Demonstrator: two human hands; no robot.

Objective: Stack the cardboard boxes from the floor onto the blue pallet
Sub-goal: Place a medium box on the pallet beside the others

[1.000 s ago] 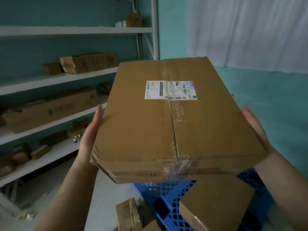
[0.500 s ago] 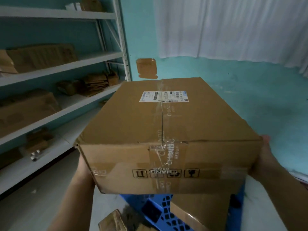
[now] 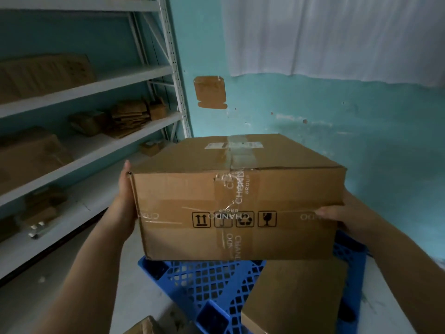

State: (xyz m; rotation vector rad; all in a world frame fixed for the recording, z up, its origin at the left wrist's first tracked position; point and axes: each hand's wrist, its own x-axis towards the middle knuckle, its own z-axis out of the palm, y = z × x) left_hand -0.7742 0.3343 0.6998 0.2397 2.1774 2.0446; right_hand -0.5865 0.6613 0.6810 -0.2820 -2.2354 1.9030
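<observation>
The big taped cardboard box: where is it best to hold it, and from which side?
Hold the cardboard box at its two short ends, one palm from each side, as the left hand and right hand do now. It is probably too wide for one hand.

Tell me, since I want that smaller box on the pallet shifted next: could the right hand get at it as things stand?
Probably not yet. The right hand is clamped on the big box, sharing its weight with the left hand. The smaller box lies uncovered on the blue pallet just below.
</observation>
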